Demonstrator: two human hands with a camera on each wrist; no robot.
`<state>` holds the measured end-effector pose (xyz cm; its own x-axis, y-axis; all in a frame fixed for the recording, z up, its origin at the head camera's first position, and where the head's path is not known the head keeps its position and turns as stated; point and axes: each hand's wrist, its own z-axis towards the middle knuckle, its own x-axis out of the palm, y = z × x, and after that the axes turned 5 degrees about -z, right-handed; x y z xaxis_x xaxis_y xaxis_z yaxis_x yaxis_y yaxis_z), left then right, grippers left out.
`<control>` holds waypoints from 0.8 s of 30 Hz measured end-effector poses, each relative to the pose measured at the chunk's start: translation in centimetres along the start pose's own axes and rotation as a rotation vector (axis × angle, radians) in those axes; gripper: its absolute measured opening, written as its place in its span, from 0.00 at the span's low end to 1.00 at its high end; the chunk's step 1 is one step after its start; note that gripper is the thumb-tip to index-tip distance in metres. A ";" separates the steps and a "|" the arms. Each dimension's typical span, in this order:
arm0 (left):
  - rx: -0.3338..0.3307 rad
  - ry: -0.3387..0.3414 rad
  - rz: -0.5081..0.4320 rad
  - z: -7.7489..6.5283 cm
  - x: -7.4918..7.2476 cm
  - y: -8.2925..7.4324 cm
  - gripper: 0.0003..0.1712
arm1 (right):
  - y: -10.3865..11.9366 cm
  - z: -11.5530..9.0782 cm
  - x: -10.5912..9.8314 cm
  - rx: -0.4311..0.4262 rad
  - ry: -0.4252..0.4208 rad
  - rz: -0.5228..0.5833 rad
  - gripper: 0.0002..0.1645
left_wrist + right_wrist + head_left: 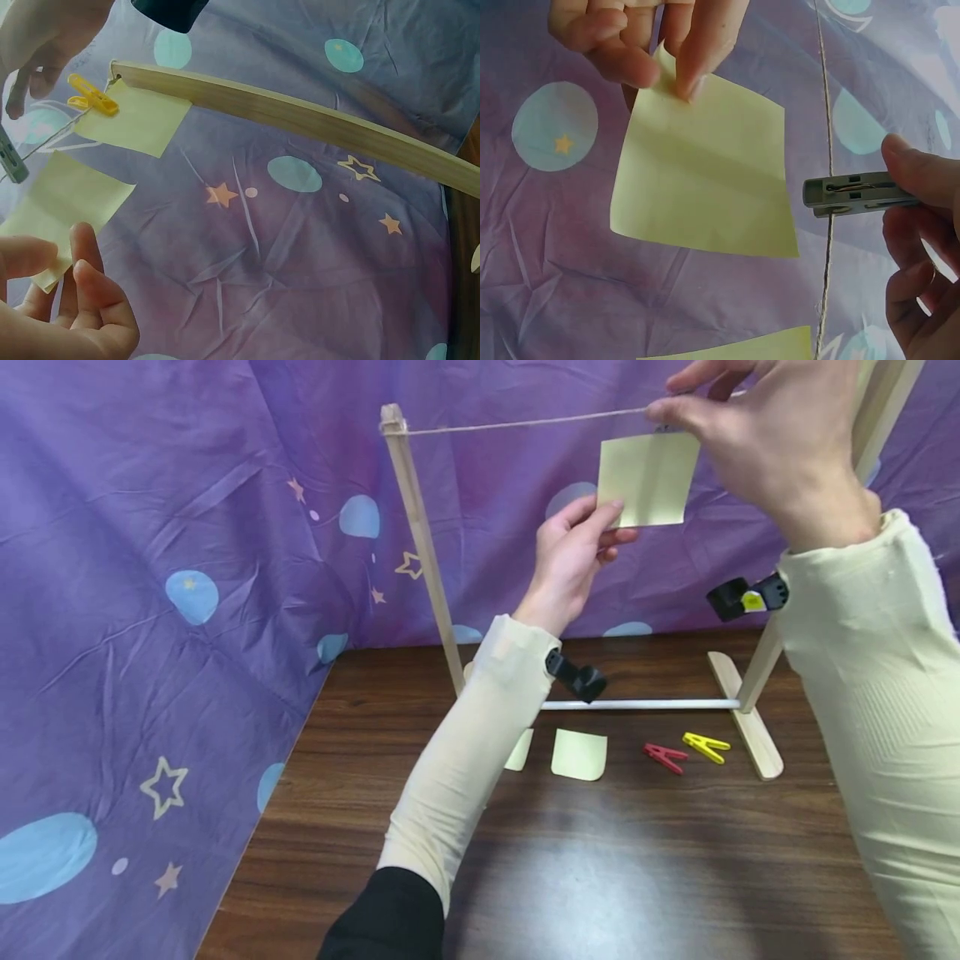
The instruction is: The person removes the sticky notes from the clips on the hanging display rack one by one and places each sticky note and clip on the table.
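Note:
My left hand pinches a pale yellow sticky note by its lower corner, thumb on the face towards me. The note is held up just under the string. My right hand grips a grey clothespin between thumb and fingers. In the right wrist view, the string runs through the clothespin's tip, and the note's edge is a small gap away from it. Farther along the string, a yellow clothespin clips a second sticky note, close to the wooden post.
The string spans a wooden frame with a left post, a white lower bar and a right foot. On the table lie a sticky note, another partly behind my left sleeve, a red clothespin and a yellow clothespin.

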<state>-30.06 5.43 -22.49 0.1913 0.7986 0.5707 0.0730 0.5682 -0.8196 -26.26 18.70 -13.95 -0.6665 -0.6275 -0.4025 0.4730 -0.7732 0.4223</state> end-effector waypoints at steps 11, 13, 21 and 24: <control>-0.003 -0.020 0.072 -0.1 -0.6 -0.2 0.04 | -0.1 0.4 -0.5 0.007 -0.059 0.036 0.18; 0.005 -0.024 0.084 -0.1 -0.8 -0.4 0.02 | -0.1 0.3 -0.6 -0.022 -0.066 0.032 0.18; 0.013 -0.025 0.116 -0.3 -1.2 -0.5 0.03 | -0.2 0.1 -0.7 0.037 -0.057 -0.013 0.15; 0.012 -0.018 0.123 -0.4 -1.4 -0.6 0.03 | -0.3 -0.1 -0.7 0.036 -0.060 0.005 0.15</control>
<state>-29.99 3.94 -22.82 0.1805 0.8659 0.4665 0.0381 0.4677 -0.8830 -25.90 19.37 -13.84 -0.6976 -0.6244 -0.3515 0.4566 -0.7654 0.4535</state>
